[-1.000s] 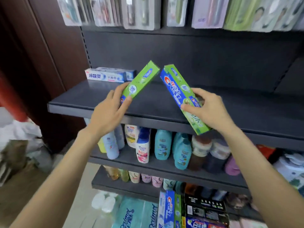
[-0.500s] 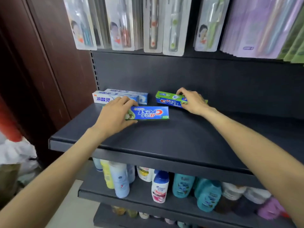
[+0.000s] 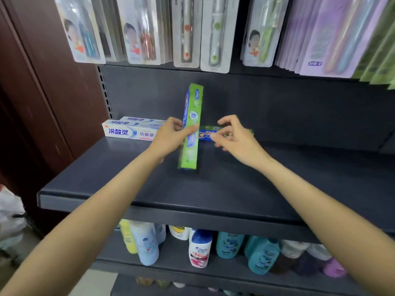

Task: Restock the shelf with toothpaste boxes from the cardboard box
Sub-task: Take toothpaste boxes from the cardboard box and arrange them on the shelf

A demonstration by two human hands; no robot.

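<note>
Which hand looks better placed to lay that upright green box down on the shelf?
Left. The left hand already grips the green box; the right hand hovers beside it, holding nothing.

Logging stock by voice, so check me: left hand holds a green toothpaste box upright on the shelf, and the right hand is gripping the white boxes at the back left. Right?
Not quite. In the head view the right hand is at the green and blue box lying flat, not the white boxes, which nobody touches. The left hand does hold the green toothpaste box upright on the shelf.
</note>
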